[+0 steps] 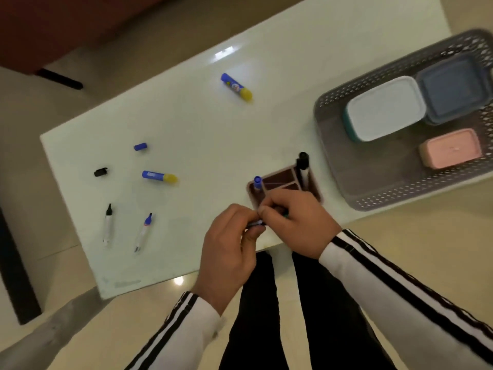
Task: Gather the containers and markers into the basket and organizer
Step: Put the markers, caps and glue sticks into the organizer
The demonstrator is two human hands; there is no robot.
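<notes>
Table (186, 124): glossy white.
Basket (328, 102), 2 o'clock: grey, lattice of holes.
Inside basket: white-lidded container (384, 108), teal base; slate-blue container (453, 86); pink container (450, 150).
Organizer (312, 189): brown-mauve.
In organizer: blue-capped marker (257, 182); black-capped marker (302, 161).
Far stick (236, 86), near stick (159, 176): blue body, yellow cap.
Loose caps, 9 o'clock: blue cap (140, 146); black cap (100, 172).
Black-tipped marker (107, 222), blue-tipped marker (144, 231): white barrels.
Held marker (256, 223): dark.
Sleeves (373, 276): white, black stripes.

Dim warm light, glare spots on table (200, 129) and floor (400, 236), overall motion blur, basket (328, 102) stretched at wide-angle edge
</notes>
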